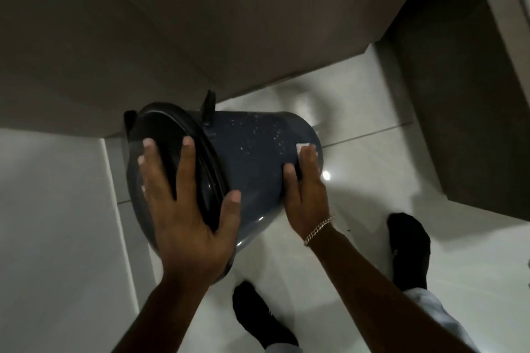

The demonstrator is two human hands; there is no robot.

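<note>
A dark blue speckled pot is tipped on its side above the floor, its black lid facing left. A black handle sticks up at the pot's rim. My left hand lies spread over the lid with straight fingers, and its thumb rests on the pot's wall. My right hand, with a chain bracelet at the wrist, presses a small white cloth flat against the pot's wall near the base. The far side of the pot is hidden.
Glossy white floor tiles lie below. A brown cabinet front stands just behind the pot, and a darker brown panel rises at the right. My feet in black socks stand under my arms.
</note>
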